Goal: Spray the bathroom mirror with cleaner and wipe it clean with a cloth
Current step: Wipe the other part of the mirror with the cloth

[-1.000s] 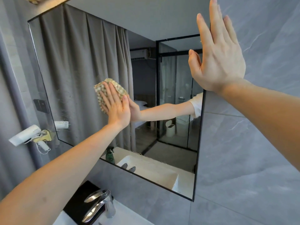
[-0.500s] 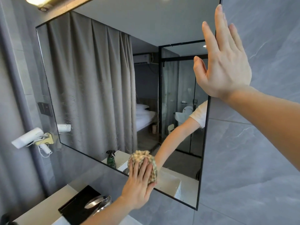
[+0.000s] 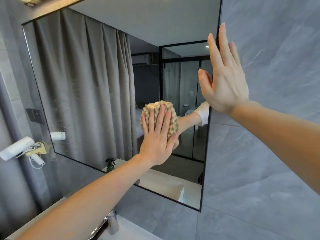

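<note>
A large black-framed mirror (image 3: 86, 84) hangs on the grey tiled wall. My left hand (image 3: 157, 141) presses a beige, bumpy cloth (image 3: 170, 110) flat against the glass, right of the mirror's middle, with straight fingers spread over it. My right hand (image 3: 225, 84) lies flat and open on the wall at the mirror's right edge, fingers pointing up. Faint streaks and droplets show on the left part of the glass. A dark green spray bottle (image 3: 110, 165) appears only as a reflection near the mirror's lower edge.
A white hair dryer (image 3: 16, 148) hangs in a holder on the left wall beside a dark switch plate (image 3: 35, 116). Below, a chrome tap (image 3: 103, 226) stands at a white basin on a pale counter (image 3: 34, 220).
My left hand with the cloth swept from the mirror's middle down to its lower edge, then back up and to the right. My right hand stayed on the wall.
</note>
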`<state>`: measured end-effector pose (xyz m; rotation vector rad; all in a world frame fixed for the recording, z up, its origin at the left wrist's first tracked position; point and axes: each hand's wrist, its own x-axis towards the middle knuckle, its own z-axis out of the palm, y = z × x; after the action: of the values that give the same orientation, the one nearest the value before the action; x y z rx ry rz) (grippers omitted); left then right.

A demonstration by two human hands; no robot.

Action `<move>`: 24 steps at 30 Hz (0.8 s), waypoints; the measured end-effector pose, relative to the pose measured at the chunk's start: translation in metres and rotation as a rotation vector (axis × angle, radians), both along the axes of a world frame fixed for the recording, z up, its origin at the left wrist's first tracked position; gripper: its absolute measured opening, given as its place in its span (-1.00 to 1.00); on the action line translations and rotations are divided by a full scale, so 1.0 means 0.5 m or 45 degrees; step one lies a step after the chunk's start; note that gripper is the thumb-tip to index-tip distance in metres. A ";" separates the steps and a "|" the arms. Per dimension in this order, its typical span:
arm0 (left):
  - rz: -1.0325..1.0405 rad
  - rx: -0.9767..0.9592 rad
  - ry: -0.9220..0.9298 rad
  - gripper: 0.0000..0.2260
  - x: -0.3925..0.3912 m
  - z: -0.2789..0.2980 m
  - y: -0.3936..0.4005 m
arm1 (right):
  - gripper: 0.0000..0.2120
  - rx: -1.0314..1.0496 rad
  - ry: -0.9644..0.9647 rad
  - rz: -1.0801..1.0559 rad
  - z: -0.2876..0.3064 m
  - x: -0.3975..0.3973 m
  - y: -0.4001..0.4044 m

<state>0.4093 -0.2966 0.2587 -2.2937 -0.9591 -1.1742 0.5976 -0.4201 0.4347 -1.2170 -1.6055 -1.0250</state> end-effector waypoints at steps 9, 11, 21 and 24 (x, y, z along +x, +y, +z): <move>-0.027 0.001 0.025 -0.34 0.047 -0.009 -0.056 | -0.30 -0.343 0.443 0.144 -0.343 0.037 -0.124; -0.050 -0.015 0.123 -0.29 0.046 -0.099 -0.066 | -0.30 -0.369 0.619 0.145 -0.410 0.023 -0.162; -0.107 -0.010 0.509 0.07 0.006 -0.464 -0.093 | -0.29 -0.619 0.767 0.080 -0.702 -0.044 -0.304; -0.098 0.052 0.582 0.17 -0.017 -0.472 -0.080 | -0.25 -0.657 0.754 0.064 -0.753 -0.053 -0.339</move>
<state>0.4008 -0.3364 0.0228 -2.4284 -0.6721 -0.6384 0.5711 -0.5895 0.0583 -1.6185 -1.4362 -0.1623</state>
